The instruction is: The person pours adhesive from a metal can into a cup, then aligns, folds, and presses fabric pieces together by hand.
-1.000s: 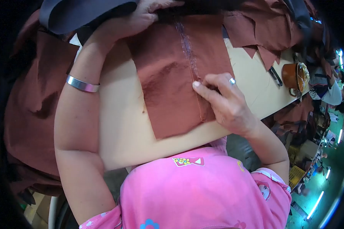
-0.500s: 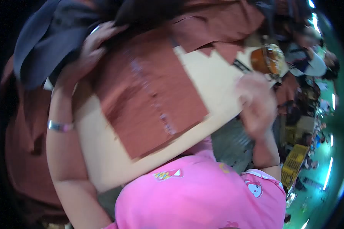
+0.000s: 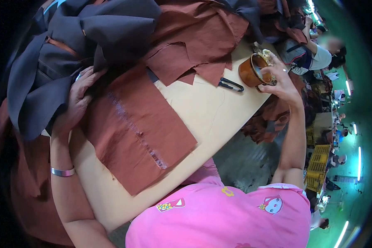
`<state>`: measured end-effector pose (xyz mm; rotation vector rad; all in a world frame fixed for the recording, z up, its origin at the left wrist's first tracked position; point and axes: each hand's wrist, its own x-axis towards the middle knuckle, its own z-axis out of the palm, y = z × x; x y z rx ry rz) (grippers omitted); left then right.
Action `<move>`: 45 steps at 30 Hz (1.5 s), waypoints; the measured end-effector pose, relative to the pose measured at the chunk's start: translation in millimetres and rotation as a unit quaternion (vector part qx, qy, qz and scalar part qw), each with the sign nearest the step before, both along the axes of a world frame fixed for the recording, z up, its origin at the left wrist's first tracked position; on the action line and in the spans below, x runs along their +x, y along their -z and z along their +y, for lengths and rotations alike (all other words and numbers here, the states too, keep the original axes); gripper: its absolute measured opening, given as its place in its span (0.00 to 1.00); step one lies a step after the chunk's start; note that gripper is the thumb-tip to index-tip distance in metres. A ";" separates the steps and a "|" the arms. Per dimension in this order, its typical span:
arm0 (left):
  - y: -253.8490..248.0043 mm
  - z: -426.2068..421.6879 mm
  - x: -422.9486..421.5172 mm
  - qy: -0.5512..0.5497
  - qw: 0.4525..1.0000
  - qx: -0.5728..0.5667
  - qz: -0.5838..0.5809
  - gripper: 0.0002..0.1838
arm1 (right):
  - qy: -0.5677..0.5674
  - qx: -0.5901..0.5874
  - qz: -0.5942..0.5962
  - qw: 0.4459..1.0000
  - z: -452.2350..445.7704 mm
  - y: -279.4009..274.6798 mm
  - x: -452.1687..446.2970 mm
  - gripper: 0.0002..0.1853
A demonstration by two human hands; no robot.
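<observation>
A reddish-brown cloth panel (image 3: 142,136) lies flat on the pale table, a whitish streaked line running along it. My left hand (image 3: 80,89) rests at the panel's upper left with its fingers stretched out against a pile of dark grey cloth (image 3: 115,29). A small blue-white thing shows by its fingers, too small to name. At the far right corner of the table, my right hand (image 3: 281,80) is at the mouth of a brown mug (image 3: 247,72), fingers apart. Its fingertips partly cover the opening, and I cannot make out the contents.
Black thread snips (image 3: 231,84) lie left of the mug. More reddish-brown cloth pieces (image 3: 202,41) heap along the back of the pale table (image 3: 206,111). Yellow crates (image 3: 318,159) stand at the right. A co-worker (image 3: 324,58) is at the upper right.
My right hand has moved up to the mug's mouth from nearer the table edge. The view has shifted, so the cloth panel appears lower and further left. My left hand stays by the dark cloth.
</observation>
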<state>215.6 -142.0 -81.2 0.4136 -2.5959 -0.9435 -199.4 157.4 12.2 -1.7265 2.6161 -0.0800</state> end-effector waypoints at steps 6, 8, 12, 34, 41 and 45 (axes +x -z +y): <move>24.0 -21.3 2.8 0.015 0.996 -0.090 0.021 0.28 | -0.073 -0.009 0.153 0.985 3.2 -11.6 44.7 0.15; 48.9 -30.5 8.3 0.076 0.985 -0.063 0.138 0.28 | -0.123 -0.048 0.163 0.978 -16.1 -15.8 77.5 0.11; 21.2 -7.5 0.9 0.034 0.997 -0.005 0.072 0.31 | -0.270 -0.186 -0.079 0.941 -88.8 3.9 178.0 0.12; 37.2 -25.2 -1.5 0.072 0.986 -0.054 0.140 0.27 | -0.429 -0.102 -0.279 0.853 -150.1 79.9 219.0 0.18; 47.1 -46.6 -5.7 0.108 0.971 -0.134 0.168 0.25 | -0.419 -0.139 -0.278 0.853 -140.9 80.8 229.7 0.17; 35.6 -42.7 -5.8 0.127 0.973 -0.085 0.173 0.38 | -0.484 -0.108 -0.260 0.829 -109.4 78.7 223.8 0.16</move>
